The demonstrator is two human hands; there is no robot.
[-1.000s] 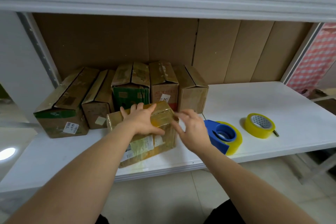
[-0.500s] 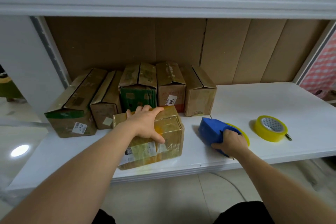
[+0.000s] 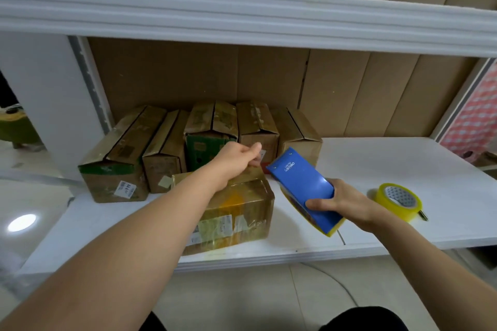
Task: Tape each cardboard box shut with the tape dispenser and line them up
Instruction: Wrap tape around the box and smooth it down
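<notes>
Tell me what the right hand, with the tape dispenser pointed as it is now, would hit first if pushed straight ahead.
Probably the rightmost box in the back row: the right hand aims the blue tape dispenser up-left at it. Depth is unclear.

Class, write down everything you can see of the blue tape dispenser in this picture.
The tape dispenser has a flat blue casing, plastic by its look, with small white lettering near its far end and a yellow roll of tape showing along its lower edge. It is lifted off the white shelf and tilted, far end towards the front box. The right hand grips its near end.
</notes>
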